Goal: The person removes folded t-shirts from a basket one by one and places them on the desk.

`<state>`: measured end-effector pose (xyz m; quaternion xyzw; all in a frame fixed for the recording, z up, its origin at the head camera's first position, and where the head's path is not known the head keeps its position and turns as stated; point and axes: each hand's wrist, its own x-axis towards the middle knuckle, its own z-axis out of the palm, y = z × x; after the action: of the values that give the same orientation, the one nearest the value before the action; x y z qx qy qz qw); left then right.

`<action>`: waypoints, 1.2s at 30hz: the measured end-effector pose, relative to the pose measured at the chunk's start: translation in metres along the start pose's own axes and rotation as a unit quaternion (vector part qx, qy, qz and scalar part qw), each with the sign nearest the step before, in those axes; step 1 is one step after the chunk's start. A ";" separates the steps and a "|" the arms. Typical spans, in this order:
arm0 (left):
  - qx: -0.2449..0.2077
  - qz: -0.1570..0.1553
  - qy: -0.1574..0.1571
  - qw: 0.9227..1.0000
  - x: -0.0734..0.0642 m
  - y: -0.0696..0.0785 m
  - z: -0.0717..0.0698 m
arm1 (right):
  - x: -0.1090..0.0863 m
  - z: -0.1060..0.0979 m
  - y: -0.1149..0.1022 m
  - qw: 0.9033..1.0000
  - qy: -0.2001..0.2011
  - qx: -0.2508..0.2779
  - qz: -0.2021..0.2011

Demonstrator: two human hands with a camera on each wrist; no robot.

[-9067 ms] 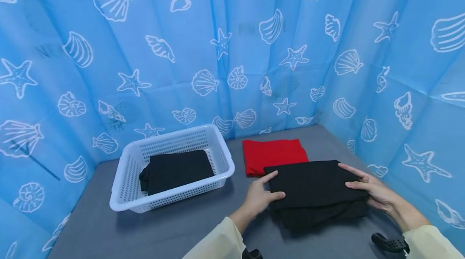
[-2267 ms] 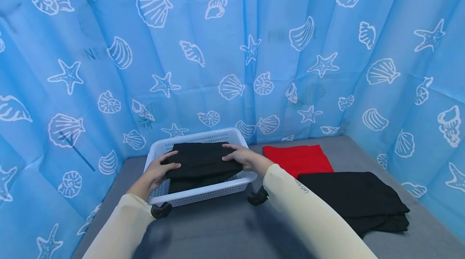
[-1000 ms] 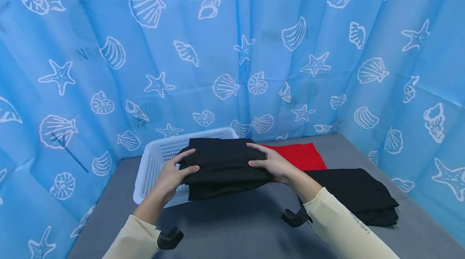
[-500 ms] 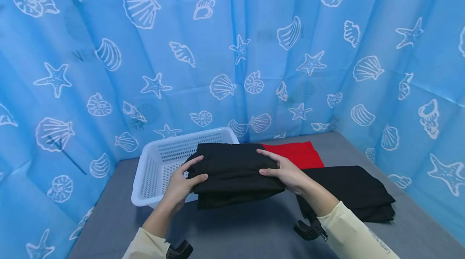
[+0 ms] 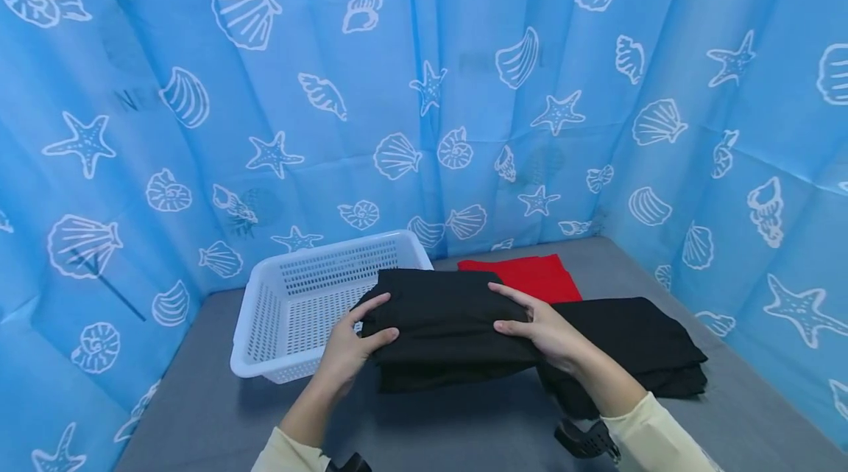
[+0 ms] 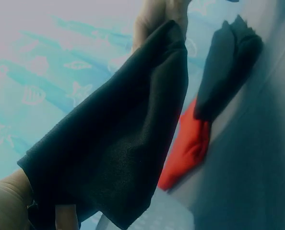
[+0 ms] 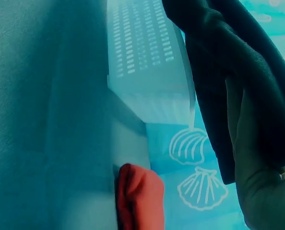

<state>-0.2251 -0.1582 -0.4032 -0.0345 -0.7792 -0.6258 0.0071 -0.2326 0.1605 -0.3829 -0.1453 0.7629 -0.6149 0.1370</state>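
Between both hands a folded black cloth (image 5: pixel 444 325), seemingly a garment, hangs above the grey surface. My left hand (image 5: pixel 347 347) grips its left side, thumb on top and the other fingers mostly hidden beneath. On the right side my right hand (image 5: pixel 550 332) grips it the same way; in the right wrist view some fingers (image 7: pixel 245 129) show against the underside. Behind and left of the cloth stands a white perforated basket (image 5: pixel 265 365), its visible inside bare. Another folded black cloth stack (image 5: pixel 629 339) lies to the right, partly behind my right arm.
A folded red cloth (image 5: pixel 530 273) lies at the back, right of the basket, partly hidden by the held cloth. A blue shell-patterned curtain (image 5: pixel 424 89) rises along the back and sides of the grey table (image 5: pixel 199 413).
Both hands have lifted the black cloth out of the basket and carried it right and toward me. Earlier, the hands were on the black stack at right, which now lies released.
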 end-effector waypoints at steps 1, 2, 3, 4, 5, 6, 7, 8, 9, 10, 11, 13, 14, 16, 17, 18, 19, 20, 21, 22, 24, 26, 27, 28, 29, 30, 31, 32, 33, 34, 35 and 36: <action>0.002 0.001 -0.001 1.000 0.000 0.000 0.002 | -0.002 -0.001 0.002 1.000 0.001 0.001 -0.001; 0.004 0.000 -0.002 1.000 -0.001 0.000 0.005 | -0.003 -0.003 0.004 1.000 0.001 0.000 -0.003; 0.004 0.001 -0.003 1.000 -0.001 -0.001 0.007 | -0.005 -0.004 0.005 1.000 0.002 0.001 -0.003; 0.004 0.002 -0.003 1.000 -0.002 -0.001 0.009 | -0.007 -0.005 0.007 1.000 0.004 0.000 -0.002; 0.003 0.003 -0.003 1.000 -0.003 -0.001 0.011 | -0.008 -0.005 0.008 1.000 0.006 0.000 -0.001; 0.001 0.003 -0.004 1.000 -0.003 -0.002 0.012 | -0.010 -0.006 0.009 1.000 0.008 -0.002 -0.001; 0.001 0.004 -0.006 1.000 -0.004 -0.002 0.014 | -0.011 -0.007 0.010 1.000 0.009 -0.002 0.000; 0.000 0.004 -0.007 1.000 -0.005 -0.002 0.016 | -0.013 -0.008 0.011 1.000 0.010 -0.003 0.000; 0.000 0.005 -0.008 1.000 -0.006 -0.003 0.018 | -0.015 -0.009 0.012 1.000 0.012 -0.004 0.002; 0.001 0.005 -0.007 1.000 -0.007 -0.003 0.019 | -0.016 -0.010 0.013 1.000 0.013 -0.003 0.003; 0.002 0.005 -0.008 1.000 -0.008 -0.004 0.021 | -0.018 -0.011 0.013 1.000 0.013 -0.004 0.003; 0.000 0.006 -0.010 1.000 -0.010 -0.004 0.025 | -0.022 -0.013 0.015 1.000 0.013 -0.001 0.005; -0.003 0.006 -0.012 1.000 -0.011 -0.004 0.027 | -0.025 -0.014 0.016 1.000 0.013 0.002 0.008; -0.011 0.005 -0.017 1.000 -0.013 -0.004 0.030 | -0.029 -0.016 0.018 1.000 0.012 0.005 0.009; -0.016 0.004 -0.020 1.000 -0.014 -0.004 0.032 | -0.031 -0.017 0.019 1.000 0.011 0.007 0.011; -0.022 0.003 -0.023 0.999 -0.015 -0.005 0.033 | -0.032 -0.017 0.020 1.000 0.011 0.010 0.014; -0.025 0.002 -0.026 0.999 -0.017 -0.005 0.035 | -0.034 -0.018 0.021 1.000 0.012 0.012 0.017; -0.026 0.002 -0.029 0.999 -0.018 -0.005 0.036 | -0.036 -0.018 0.022 1.000 0.012 0.013 0.018; -0.026 0.001 -0.031 0.999 -0.019 -0.006 0.037 | -0.037 -0.019 0.023 1.000 0.014 0.009 0.017; -0.028 0.000 -0.034 0.999 -0.020 -0.007 0.038 | -0.039 -0.019 0.024 1.000 0.016 0.007 0.018; -0.033 -0.002 -0.042 0.999 -0.021 -0.008 0.041 | -0.043 -0.020 0.027 1.000 0.021 0.004 0.021; -0.039 0.000 -0.051 0.998 -0.023 -0.009 0.044 | -0.046 -0.022 0.029 0.999 0.024 0.003 0.021; -0.043 0.000 -0.056 0.998 -0.023 -0.010 0.046 | -0.048 -0.022 0.030 0.999 0.026 0.004 0.024; -0.047 0.000 -0.060 0.997 -0.024 -0.010 0.047 | -0.050 -0.023 0.031 0.999 0.026 0.007 0.027; -0.049 0.001 -0.063 0.997 -0.025 -0.011 0.049 | -0.052 -0.024 0.033 0.999 0.028 0.010 0.030; -0.049 0.003 -0.066 0.997 -0.025 -0.012 0.051 | -0.053 -0.025 0.034 0.999 0.029 0.014 0.035; -0.049 0.005 -0.067 0.997 -0.026 -0.012 0.053 | -0.055 -0.025 0.035 0.999 0.029 0.015 0.036; -0.046 0.008 -0.067 0.997 -0.027 -0.013 0.054 | -0.057 -0.026 0.036 0.999 0.029 0.014 0.038; -0.044 0.011 -0.066 0.997 -0.028 -0.014 0.056 | -0.058 -0.026 0.037 0.999 0.030 0.014 0.040; -0.044 0.013 -0.065 0.997 -0.029 -0.015 0.057 | -0.059 -0.027 0.038 0.999 0.030 0.014 0.042; -0.042 0.016 -0.064 0.997 -0.030 -0.016 0.058 | -0.061 -0.027 0.040 0.999 0.029 0.015 0.042; -0.041 0.017 -0.064 0.997 -0.031 -0.017 0.059 | -0.062 -0.027 0.041 0.999 0.028 0.015 0.044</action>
<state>-0.1933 -0.1055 -0.4343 -0.0879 -0.7509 -0.6537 -0.0330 -0.1882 0.2174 -0.4154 -0.0925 0.7624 -0.6238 0.1449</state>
